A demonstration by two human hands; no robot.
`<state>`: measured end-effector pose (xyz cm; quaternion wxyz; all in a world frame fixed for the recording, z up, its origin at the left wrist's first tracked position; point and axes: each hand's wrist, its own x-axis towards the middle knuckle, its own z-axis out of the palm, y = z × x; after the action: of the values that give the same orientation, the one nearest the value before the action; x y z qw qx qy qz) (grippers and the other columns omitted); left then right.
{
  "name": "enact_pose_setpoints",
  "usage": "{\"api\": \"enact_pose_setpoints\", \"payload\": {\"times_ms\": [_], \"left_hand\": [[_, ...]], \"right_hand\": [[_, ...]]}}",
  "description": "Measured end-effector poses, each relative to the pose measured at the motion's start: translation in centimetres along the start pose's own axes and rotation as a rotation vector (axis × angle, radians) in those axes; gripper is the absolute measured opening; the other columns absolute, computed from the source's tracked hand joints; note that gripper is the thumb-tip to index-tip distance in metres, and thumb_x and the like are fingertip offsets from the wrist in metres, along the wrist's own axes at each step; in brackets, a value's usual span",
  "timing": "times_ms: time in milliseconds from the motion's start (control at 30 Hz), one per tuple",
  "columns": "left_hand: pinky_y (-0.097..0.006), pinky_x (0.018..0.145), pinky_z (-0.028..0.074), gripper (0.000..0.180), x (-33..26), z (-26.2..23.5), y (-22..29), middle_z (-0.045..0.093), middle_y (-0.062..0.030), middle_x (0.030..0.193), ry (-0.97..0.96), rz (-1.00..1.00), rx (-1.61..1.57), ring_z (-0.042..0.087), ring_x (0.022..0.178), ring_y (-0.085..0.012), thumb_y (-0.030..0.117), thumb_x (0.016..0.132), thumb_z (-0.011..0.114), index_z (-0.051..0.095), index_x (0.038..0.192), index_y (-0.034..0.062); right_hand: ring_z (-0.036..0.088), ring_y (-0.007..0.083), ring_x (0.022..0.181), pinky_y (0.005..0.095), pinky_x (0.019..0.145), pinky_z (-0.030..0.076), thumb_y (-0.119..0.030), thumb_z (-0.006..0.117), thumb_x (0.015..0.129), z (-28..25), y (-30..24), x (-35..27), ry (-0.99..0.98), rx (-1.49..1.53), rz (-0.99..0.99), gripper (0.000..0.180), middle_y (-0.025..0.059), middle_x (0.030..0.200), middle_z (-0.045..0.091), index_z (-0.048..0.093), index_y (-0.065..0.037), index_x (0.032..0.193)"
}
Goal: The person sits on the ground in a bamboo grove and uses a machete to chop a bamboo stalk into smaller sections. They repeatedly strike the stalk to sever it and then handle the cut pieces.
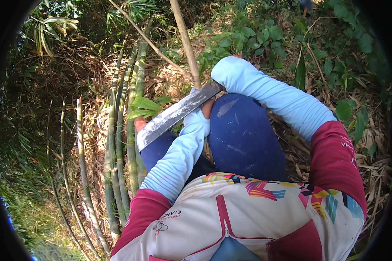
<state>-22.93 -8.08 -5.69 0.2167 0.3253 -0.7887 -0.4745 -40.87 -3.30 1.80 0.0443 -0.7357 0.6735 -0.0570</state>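
A machete (178, 111) with a worn, whitish-grey blade lies slantwise across the middle, its broad tip toward the lower left. Its handle end runs under the cuff of my right light blue sleeve (265, 87); that sleeve hides my right hand, closed at the handle. Behind the blade, my left hand (207, 108) is closed around the lower part of a tan forked branch (186, 41), with the fingers mostly covered. My left light blue sleeve (178, 148) passes below the blade. Between my arms rises my bent knee (244, 135) in dark blue trousers.
Several green bamboo stems (133, 108) stand close on my left, with thinner cut stalks (82, 152) farther left. Dry leaves (161, 52) litter the ground. Leafy green plants (261, 37) grow at the far right. A small patch of skin (140, 124) shows beside the blade's tip.
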Motion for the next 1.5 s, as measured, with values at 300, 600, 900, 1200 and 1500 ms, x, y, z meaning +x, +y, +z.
{"api": "enact_pose_setpoints", "payload": {"times_ms": [300, 600, 900, 1200, 1500], "left_hand": [[-0.036, 0.086, 0.044, 0.035, -0.4, -0.8, 3.4, 0.062, -0.0134, 0.098, 0.029, -0.148, -0.058, 0.06, 0.095, -0.0279, 0.034, 0.091, 0.056, 0.058, 0.11, 0.0045], [-0.035, 0.084, 0.045, 0.033, -2.1, -0.9, 2.7, 0.063, -0.0116, 0.099, -0.033, -0.096, -0.211, 0.06, 0.094, -0.0237, 0.031, 0.09, 0.059, 0.06, 0.108, 0.0036], [-0.035, 0.091, 0.043, 0.037, -2.6, -0.8, 1.7, 0.063, -0.0134, 0.11, -0.027, 0.001, -0.282, 0.059, 0.103, -0.0253, 0.033, 0.091, 0.06, 0.061, 0.114, 0.0045], [-0.03, 0.083, 0.045, 0.03, -3.0, -0.5, 0.8, 0.063, -0.0077, 0.101, 0.065, -0.001, -0.431, 0.058, 0.092, -0.0174, 0.022, 0.085, 0.067, 0.06, 0.108, 0.0042], [-0.026, 0.055, 0.04, 0.02, -1.8, -0.9, 1.5, 0.056, -0.0016, 0.074, 0.15, -0.077, -0.59, 0.051, 0.062, -0.0119, 0.015, 0.083, 0.069, 0.055, 0.096, 0.0061]], "right_hand": [[0.063, 0.0379, 0.075, 0.0443, 0.065, 0.05, -0.012, 0.067, 0.063, 0.4, -0.2, -0.3, 0.165, 0.039, 0.027, 0.013, 0.017, 0.072, 0.062, 0.064, -0.007, 0.074], [0.064, 0.0392, 0.08, 0.0433, 0.067, 0.051, -0.014, 0.07, 0.063, -0.7, 0.4, -1.8, 0.014, 0.012, 0.134, 0.019, 0.0194, 0.079, 0.064, 0.066, -0.006, 0.079], [0.065, 0.0374, 0.086, 0.0406, 0.074, 0.053, -0.017, 0.069, 0.069, -1.0, 0.9, -2.3, -0.042, -0.066, 0.221, 0.031, 0.0223, 0.09, 0.066, 0.065, -0.004, 0.097], [0.065, 0.037, 0.072, 0.0416, 0.064, 0.052, -0.022, 0.069, 0.067, -0.7, 0.9, -3.5, 0.098, -0.156, 0.121, 0.022, 0.0195, 0.073, 0.064, 0.066, -0.004, 0.08], [0.064, 0.0341, 0.072, 0.0413, 0.063, 0.05, -0.016, 0.072, 0.066, -2.2, 0.8, -3.9, 0.092, 0.1, 0.025, 0.016, 0.0125, 0.071, 0.063, 0.066, -0.012, 0.08]]}}
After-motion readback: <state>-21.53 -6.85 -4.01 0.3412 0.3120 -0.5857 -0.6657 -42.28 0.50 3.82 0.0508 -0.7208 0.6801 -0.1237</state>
